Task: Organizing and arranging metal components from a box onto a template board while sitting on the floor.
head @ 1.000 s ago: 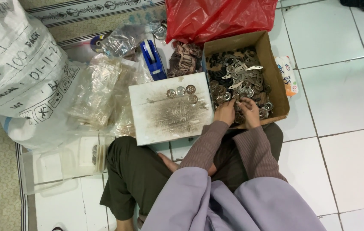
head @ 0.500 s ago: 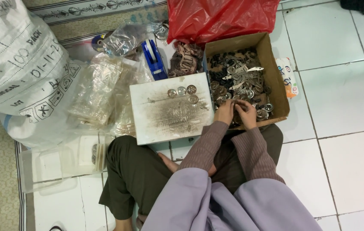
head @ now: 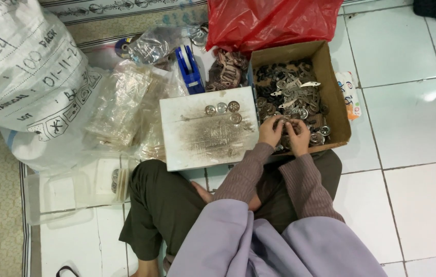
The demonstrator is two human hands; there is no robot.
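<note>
Landmark: we take the cardboard box (head: 337, 97) on the tiled floor as our reference.
Box contents: small metal parts (head: 292, 95) — dark rings, silvery discs and flat strips — fill it.
Left hand (head: 270, 131): over the box's near left corner, fingers curled down into the parts; we cannot tell what it pinches.
Right hand (head: 298, 137): just beside the left hand, touching it at the fingertips, fingers bent over the same near edge of the heap.
White board (head: 202, 138): flat and smudged grey, touching the box's left side.
Discs (head: 223, 109): four round silvery pieces on the board's far part, near the box.
Red plastic bag (head: 274, 20): just beyond the box's far wall.
Blue tape dispenser (head: 189, 66): left of the box, beyond the board.
White sack (head: 18, 77): well left of the box.
</note>
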